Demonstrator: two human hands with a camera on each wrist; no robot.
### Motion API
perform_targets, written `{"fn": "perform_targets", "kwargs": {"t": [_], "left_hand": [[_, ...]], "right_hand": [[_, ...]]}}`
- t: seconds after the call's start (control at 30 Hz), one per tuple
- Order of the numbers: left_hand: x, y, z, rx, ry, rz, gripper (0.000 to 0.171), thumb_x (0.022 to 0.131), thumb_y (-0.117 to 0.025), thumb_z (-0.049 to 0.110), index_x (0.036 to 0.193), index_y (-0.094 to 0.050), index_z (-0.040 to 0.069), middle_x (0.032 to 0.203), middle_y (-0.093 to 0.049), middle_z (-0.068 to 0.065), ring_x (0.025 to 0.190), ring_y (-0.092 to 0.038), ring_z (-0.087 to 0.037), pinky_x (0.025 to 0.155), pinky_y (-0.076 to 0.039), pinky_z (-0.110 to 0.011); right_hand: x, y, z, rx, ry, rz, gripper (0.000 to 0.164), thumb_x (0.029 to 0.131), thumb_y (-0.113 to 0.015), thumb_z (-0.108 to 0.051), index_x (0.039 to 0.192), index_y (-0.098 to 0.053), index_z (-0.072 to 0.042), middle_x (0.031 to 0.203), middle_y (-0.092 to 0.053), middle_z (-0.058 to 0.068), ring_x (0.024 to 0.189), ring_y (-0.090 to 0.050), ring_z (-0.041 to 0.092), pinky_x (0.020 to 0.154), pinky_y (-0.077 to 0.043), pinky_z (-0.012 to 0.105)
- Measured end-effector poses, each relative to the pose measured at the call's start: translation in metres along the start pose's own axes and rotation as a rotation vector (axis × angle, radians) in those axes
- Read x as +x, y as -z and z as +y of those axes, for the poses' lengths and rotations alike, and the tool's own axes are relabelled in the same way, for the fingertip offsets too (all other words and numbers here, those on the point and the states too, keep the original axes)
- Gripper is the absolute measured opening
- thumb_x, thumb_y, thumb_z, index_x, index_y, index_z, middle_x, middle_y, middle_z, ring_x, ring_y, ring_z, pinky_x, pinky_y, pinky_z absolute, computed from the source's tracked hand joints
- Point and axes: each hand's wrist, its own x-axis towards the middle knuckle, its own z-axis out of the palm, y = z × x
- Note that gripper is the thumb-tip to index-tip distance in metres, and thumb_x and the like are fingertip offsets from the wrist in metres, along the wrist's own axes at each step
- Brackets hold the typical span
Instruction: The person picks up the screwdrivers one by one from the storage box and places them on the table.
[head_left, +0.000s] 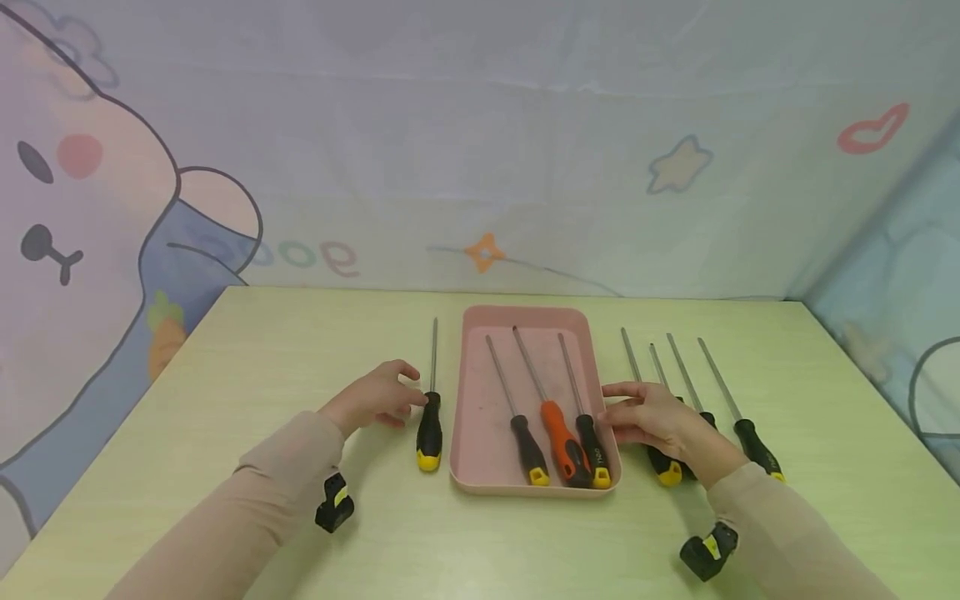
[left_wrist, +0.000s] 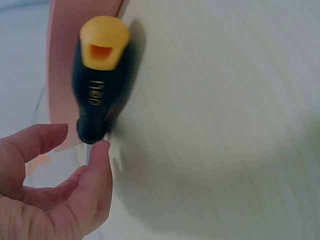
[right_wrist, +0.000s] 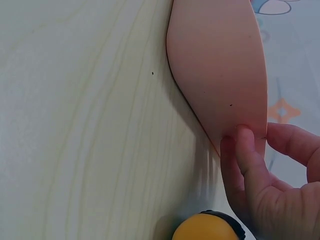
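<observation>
A screwdriver [head_left: 429,433] with a black handle and yellow end lies on the table, its shaft pointing away. My left hand [head_left: 378,396] reaches beside it from the left. In the left wrist view, the thumb and fingers [left_wrist: 101,150] are spread apart near the neck of its handle. To its right stands a pink tray [head_left: 480,467]. Inside are two black-and-yellow screwdrivers [head_left: 529,450] and an orange one [head_left: 557,425]. My right hand [head_left: 652,417] touches the tray's right side, with fingertips on the outer wall and at the rim.
Several more black-and-yellow screwdrivers [head_left: 757,443] lie side by side to the right of the tray, partly behind my right hand and forearm. A printed cloth [head_left: 525,167] hangs along the table's back edge.
</observation>
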Motion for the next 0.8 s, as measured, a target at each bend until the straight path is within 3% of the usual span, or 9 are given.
{"fn": "perform_targets", "kwargs": {"t": [0.2, 0.47, 0.8], "left_hand": [[-0.006, 0.010, 0.013, -0.020, -0.017, -0.010, 0.046, 0.092, -0.055, 0.010, 0.132, -0.037, -0.003, 0.120, -0.049, -0.020, 0.103, -0.052, -0.033, 0.081, -0.053, -0.036], [-0.011, 0.016, 0.031, -0.061, -0.028, -0.066, 0.046, 0.093, -0.055, 0.014, 0.133, -0.039, -0.003, 0.122, -0.051, -0.021, 0.107, -0.055, -0.032, 0.079, -0.054, -0.030], [-0.005, -0.002, 0.048, -0.107, -0.010, -0.133, 0.043, 0.092, -0.057, 0.013, 0.129, -0.042, -0.004, 0.100, -0.060, -0.015, 0.071, -0.060, -0.012, 0.066, -0.055, -0.023]], "right_hand": [[-0.001, 0.000, -0.002, 0.004, 0.000, -0.002, 0.062, 0.088, -0.058, 0.003, 0.139, -0.024, 0.013, 0.110, -0.057, 0.019, 0.086, -0.065, 0.015, 0.079, -0.055, 0.034], [-0.002, -0.001, -0.002, -0.001, -0.001, 0.005, 0.061, 0.088, -0.058, 0.003, 0.138, -0.025, 0.013, 0.110, -0.057, 0.019, 0.085, -0.065, 0.015, 0.078, -0.055, 0.033], [0.000, 0.001, 0.000, 0.018, 0.000, -0.008, 0.062, 0.088, -0.057, 0.003, 0.139, -0.023, 0.014, 0.110, -0.056, 0.018, 0.086, -0.064, 0.015, 0.079, -0.054, 0.034]]}}
